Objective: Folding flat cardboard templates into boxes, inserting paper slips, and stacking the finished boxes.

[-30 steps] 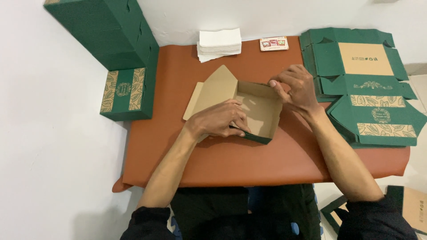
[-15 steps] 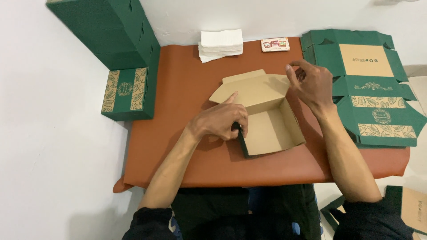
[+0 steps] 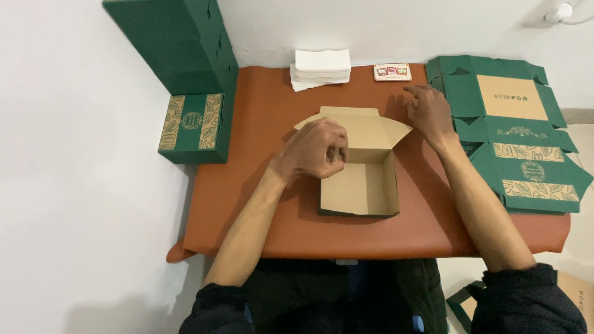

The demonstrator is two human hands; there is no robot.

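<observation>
A folded cardboard box (image 3: 362, 185), green outside and brown inside, stands open on the brown table (image 3: 260, 204), its lid flap (image 3: 365, 127) laid back toward the wall. My left hand (image 3: 315, 148) is curled over the box's left wall at the hinge, fingers closed on the edge. My right hand (image 3: 427, 111) hovers with fingers spread just right of the lid flap, holding nothing, close to the flat unfolded box blanks (image 3: 513, 133) at the table's right.
A tall stack of closed green boxes (image 3: 185, 74) occupies the far left corner. White folded papers (image 3: 322, 65) and a small printed card (image 3: 391, 72) lie by the wall. More green cardboard (image 3: 467, 300) sits on the floor at lower right.
The box has been turned and set square, its lid now pointing to the wall. My right hand let go of the flap and moved away to the right.
</observation>
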